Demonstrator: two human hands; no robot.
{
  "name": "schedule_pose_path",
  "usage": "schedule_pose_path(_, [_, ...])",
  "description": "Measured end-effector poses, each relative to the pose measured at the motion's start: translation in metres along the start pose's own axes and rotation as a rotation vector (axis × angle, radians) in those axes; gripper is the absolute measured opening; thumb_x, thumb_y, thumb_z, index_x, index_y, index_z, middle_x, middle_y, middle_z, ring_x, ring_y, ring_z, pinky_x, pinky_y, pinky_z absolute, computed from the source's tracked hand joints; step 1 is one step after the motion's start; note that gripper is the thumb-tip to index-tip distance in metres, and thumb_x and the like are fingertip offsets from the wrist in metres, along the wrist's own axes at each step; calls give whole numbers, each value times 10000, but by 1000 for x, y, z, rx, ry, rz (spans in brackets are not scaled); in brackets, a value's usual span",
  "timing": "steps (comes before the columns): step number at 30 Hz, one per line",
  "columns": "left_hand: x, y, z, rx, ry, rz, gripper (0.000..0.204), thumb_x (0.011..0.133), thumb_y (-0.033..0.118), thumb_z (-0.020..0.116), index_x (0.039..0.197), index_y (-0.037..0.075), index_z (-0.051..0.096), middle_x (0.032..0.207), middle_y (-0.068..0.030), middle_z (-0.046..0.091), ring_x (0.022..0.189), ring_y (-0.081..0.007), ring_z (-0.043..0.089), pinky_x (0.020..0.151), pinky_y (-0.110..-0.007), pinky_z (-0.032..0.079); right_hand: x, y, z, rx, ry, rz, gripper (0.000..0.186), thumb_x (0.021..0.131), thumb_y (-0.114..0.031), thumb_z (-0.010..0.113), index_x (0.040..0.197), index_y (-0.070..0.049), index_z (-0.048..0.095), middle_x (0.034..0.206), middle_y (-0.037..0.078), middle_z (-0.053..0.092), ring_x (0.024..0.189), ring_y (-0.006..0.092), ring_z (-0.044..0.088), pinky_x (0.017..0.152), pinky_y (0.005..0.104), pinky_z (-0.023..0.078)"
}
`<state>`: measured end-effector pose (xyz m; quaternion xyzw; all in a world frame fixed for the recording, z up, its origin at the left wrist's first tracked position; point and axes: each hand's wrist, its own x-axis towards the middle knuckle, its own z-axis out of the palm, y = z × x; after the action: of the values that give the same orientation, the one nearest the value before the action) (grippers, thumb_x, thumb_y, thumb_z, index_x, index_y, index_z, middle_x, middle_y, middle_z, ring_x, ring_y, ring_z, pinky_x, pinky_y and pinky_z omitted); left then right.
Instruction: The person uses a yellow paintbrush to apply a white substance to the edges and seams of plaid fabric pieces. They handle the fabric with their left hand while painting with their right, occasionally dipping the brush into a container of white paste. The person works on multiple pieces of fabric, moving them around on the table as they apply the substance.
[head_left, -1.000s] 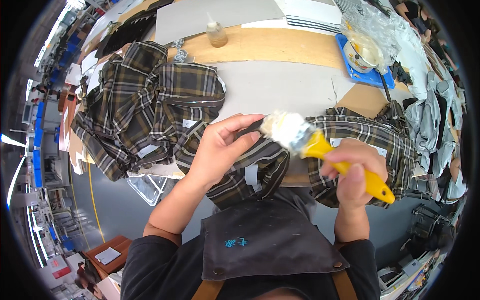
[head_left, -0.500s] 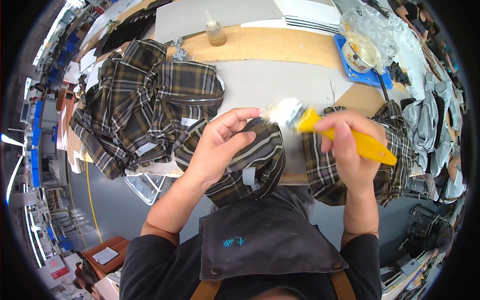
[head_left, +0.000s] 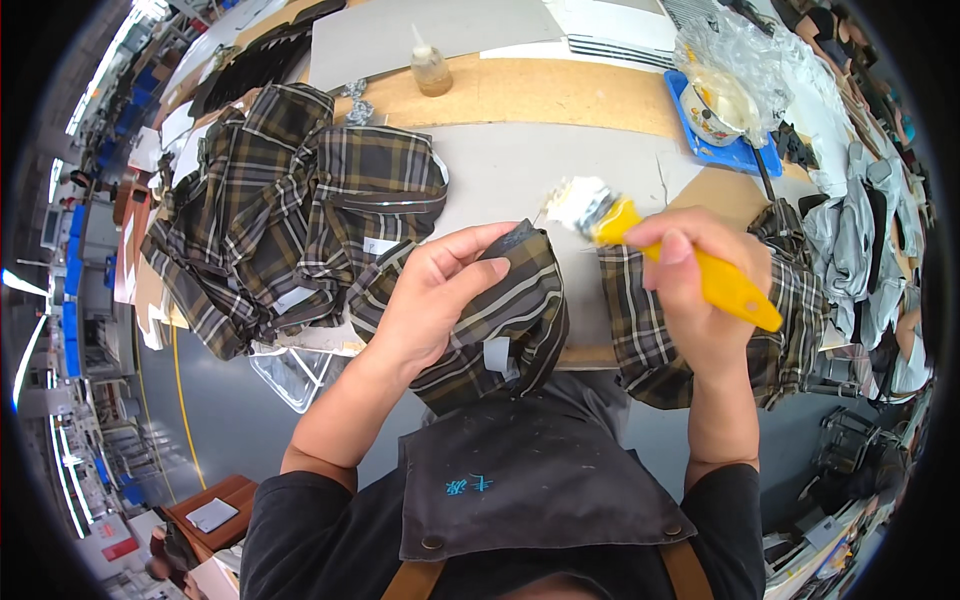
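My left hand (head_left: pixel 425 300) pinches the upper edge of a dark plaid cloth piece (head_left: pixel 530 290) between thumb and fingers. At the held edge a dark grey corner (head_left: pixel 517 240) sticks up, and a small pale label (head_left: pixel 497 353) shows lower on the cloth. In my right hand (head_left: pixel 705 275) is a yellow-handled brush (head_left: pixel 735 290), gripped by its handle. Its bristles are coated in a thick white substance and point left, just right of the dark corner and apart from it. Under my right forearm lies another plaid piece (head_left: pixel 635 320).
A heap of plaid pieces (head_left: pixel 280 200) covers the table's left side. Farther back stands a squeeze bottle (head_left: pixel 430 72) of amber liquid. A blue tray (head_left: pixel 738 155) at the right back holds a bowl (head_left: pixel 703 118) partly under clear plastic (head_left: pixel 770 75). Grey garments (head_left: pixel 845 235) lie far right.
The brush has drawn back slightly to the right, off the cloth edge by my left fingers. The dark corner, covered before by the bristles, now shows. My left hand has barely moved.
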<state>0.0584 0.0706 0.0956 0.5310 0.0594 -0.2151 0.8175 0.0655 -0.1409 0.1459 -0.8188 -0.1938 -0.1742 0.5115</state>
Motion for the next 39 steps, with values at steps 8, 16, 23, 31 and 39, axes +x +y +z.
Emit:
schedule_pose_path(8, [0, 2, -3, -7, -8, 1, 373, 835, -38, 473, 1206, -48, 500, 1047, -99, 616, 894, -106, 598, 791, -234, 484, 7, -5, -2, 94, -56, 77, 38, 740, -46, 591, 713, -32, 614, 604, 68, 596, 482, 150, 555, 480, 232, 420])
schedule_pose_path(16, [-2, 4, 1, 14, -36, 46, 527, 692, -82, 439, 1217, -78, 479, 1124, -127, 587, 1000, -146, 571, 898, -262, 424, 11, -11, 3, 169, -171, 80, 34, 729, -55, 619, 710, -38, 595, 570, 61, 556, 478, 159, 537, 474, 253, 416])
schedule_pose_path(23, [-1, 5, 1, 56, -38, 55, 559, 679, -104, 427, 1236, -78, 454, 1148, -135, 570, 1023, -150, 561, 908, -261, 419, 10, -3, 11, 95, -162, -114, 30, 712, -28, 620, 727, -35, 594, 576, 71, 562, 477, 193, 547, 472, 264, 418])
schedule_pose_path(31, [-3, 2, -2, 81, -42, 73, 578, 678, -114, 427, 1254, -68, 438, 1160, -139, 564, 1035, -155, 560, 916, -264, 420, 9, -6, 14, 45, -203, -225, 37, 701, -18, 620, 707, -44, 594, 599, 62, 579, 488, 187, 555, 483, 260, 428])
schedule_pose_path(39, [-8, 1, -5, 49, -34, 90, 578, 678, -109, 426, 1255, -69, 433, 1157, -131, 569, 1030, -163, 568, 904, -273, 437, 1, -6, 16, -12, -167, -232, 24, 699, -16, 598, 706, -36, 609, 600, 65, 588, 494, 193, 569, 493, 261, 443])
